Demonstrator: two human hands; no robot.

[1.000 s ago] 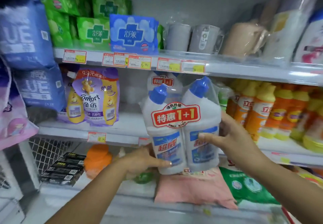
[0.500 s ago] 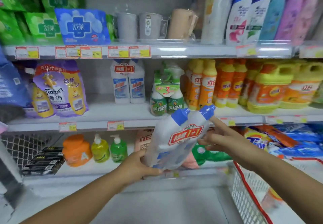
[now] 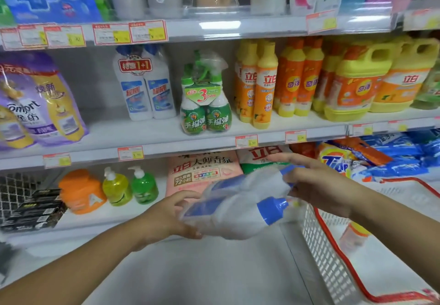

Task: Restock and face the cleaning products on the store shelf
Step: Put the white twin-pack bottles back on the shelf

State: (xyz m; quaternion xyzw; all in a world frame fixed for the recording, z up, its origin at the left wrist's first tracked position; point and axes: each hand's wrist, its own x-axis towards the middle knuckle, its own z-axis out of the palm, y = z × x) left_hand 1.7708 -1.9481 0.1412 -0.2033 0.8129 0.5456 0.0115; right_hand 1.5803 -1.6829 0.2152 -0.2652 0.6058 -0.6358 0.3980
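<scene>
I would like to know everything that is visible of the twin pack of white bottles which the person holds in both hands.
The twin pack is two white plastic bottles with blue caps and blue labels, wrapped together in clear film. It lies almost flat in the air, caps pointing right, toward the white basket. The left hand grips its base end; the right hand holds the neck end.

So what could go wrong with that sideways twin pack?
The plastic-wrapped twin pack of white, blue-capped bottles lies sideways, gripped only at its ends by the left hand and right hand; the slick wrap might slip. Falling, it could hit the white mesh basket with the red rim nearby.
</scene>
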